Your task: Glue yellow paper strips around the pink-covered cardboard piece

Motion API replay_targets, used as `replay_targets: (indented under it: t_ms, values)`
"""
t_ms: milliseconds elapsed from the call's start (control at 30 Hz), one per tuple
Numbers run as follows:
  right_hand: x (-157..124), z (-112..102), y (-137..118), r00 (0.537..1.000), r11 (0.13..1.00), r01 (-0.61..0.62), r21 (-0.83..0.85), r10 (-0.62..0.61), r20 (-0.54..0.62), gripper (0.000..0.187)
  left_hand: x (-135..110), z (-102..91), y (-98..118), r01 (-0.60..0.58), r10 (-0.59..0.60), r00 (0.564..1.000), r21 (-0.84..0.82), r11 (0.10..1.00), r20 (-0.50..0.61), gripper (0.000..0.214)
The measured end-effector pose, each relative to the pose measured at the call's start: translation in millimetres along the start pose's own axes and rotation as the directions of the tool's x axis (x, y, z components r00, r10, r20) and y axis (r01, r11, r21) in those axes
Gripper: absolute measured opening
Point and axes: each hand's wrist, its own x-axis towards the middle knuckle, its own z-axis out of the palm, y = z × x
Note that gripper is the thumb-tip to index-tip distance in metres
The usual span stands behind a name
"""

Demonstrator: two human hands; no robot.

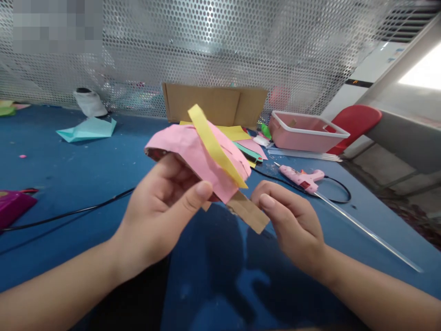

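— How are the hands set?
— Both are raised over the blue surface (69, 174). The left hand (161, 211) is turned palm-up with the thumb lifted, its grip closed on crumpled pink paper (193, 151) that has a smooth yellow strip (213, 147) looped across it.
— And the right hand (292, 220)?
— Fingers curled, grip narrow, thumb against a flat brown card strip (250, 214) jutting from under the paper. I cannot tell whether it pinches. A glue gun (303, 179) lies beyond.

Pink paper (193, 151), yellow strip (213, 147) across it — brown card (250, 214) beneath. The table (69, 170) is blue; gun (303, 178) and tray (299, 140) pink — the screen (241, 46) silver, dotted with holes.
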Motion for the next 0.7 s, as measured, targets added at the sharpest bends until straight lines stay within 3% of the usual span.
replay_targets:
  t_ms: [167, 300, 433, 500, 600, 700]
  values:
    - [3, -2, 7, 0.998, 0.991, -0.060, 0.117, 0.062, -0.012, 0.037, 11, -9.0, 5, -0.064, 0.064, 0.998, 0.000, 0.998, 0.009, 0.020]
    - [6, 0, 10, 0.981, 0.959, -0.189, 0.209, 0.175, 0.083, 0.033, 12, -8.0, 6, -0.027, 0.028, 1.000, 0.050, 0.998, -0.011, 0.024]
    - [7, 12, 13, 0.892, 0.826, -0.449, 0.341, 0.388, 0.234, 0.012, 12, -2.5, 8, -0.006, 0.007, 1.000, 0.028, 1.000, -0.026, 0.020]
    - [7, 19, 15, 0.845, 0.722, -0.535, 0.440, 0.444, 0.298, 0.017, 12, 0.9, 10, 0.014, -0.014, 1.000, -0.012, 1.000, -0.010, 0.020]
    - [6, 26, 15, 0.816, 0.604, -0.578, 0.549, 0.455, 0.358, 0.029, 9, 6.9, 13, 0.039, -0.036, 0.998, -0.078, 0.996, 0.045, 0.019]
    - [5, 30, 15, 0.818, 0.573, -0.572, 0.586, 0.447, 0.362, 0.030, 5, 13.6, 12, 0.081, -0.067, 0.994, -0.171, 0.982, 0.085, 0.021]
